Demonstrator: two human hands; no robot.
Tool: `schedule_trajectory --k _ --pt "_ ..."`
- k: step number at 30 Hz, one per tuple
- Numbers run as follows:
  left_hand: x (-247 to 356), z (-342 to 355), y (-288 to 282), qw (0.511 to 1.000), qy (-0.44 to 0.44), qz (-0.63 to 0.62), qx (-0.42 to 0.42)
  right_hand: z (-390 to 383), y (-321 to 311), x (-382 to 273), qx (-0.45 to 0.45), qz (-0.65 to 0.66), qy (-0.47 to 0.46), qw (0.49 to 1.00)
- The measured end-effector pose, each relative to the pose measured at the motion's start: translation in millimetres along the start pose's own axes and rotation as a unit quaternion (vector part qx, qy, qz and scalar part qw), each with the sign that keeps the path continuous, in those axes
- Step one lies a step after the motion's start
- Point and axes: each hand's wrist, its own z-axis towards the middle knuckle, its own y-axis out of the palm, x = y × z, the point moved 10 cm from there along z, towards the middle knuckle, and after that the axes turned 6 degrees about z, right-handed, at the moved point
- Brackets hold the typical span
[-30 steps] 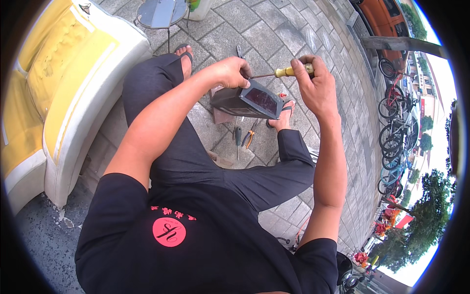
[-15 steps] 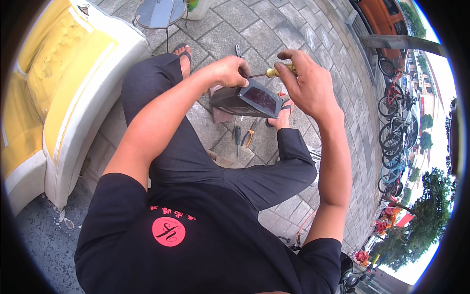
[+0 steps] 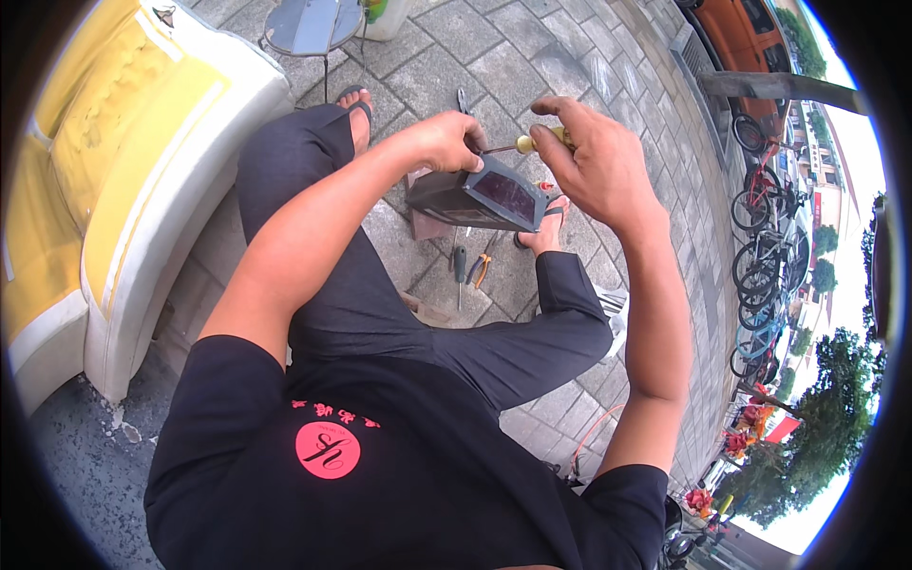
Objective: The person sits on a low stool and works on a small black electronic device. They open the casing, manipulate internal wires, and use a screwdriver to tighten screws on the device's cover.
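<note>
My right hand (image 3: 600,161) is closed around a screwdriver (image 3: 526,143) with a yellowish handle, most of it hidden by the fingers. Its thin shaft points left to the upper corner of a dark grey plastic box (image 3: 446,197) with a dark, glossy window on one face. At that corner my left hand (image 3: 446,140) pinches the box's edge, thumb on top, right beside the screwdriver's tip. Exactly where the tip sits is hidden by those fingers. The box is tilted between my legs, above the paving.
A screwdriver with a dark handle (image 3: 461,264) and orange-handled pliers (image 3: 482,270) lie on the paving below the box. Another dark tool (image 3: 462,100) lies beyond it. A yellow-and-white seat (image 3: 171,142) is at left, a small round table (image 3: 309,28) far left, parked bicycles (image 3: 760,261) at right.
My right hand has turned slightly on the screwdriver, covering more of its handle, and the right forearm has swung a little outward. My left hand and the box look nearly unmoved.
</note>
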Motion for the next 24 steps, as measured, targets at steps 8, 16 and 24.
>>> schedule_trajectory --k 8,16,24 --pt "2 -2 0 1.0 -0.001 -0.011 -0.005 -3 -8 -4 0.026 0.022 -0.015 0.999" --pt "3 -3 -1 1.0 0.006 -0.013 0.0 4 9 13 -0.101 -0.02 0.135 0.986" --pt "1 0 1 1.0 -0.003 -0.018 -0.009 2 -3 -1 0.022 0.004 -0.044 0.999"
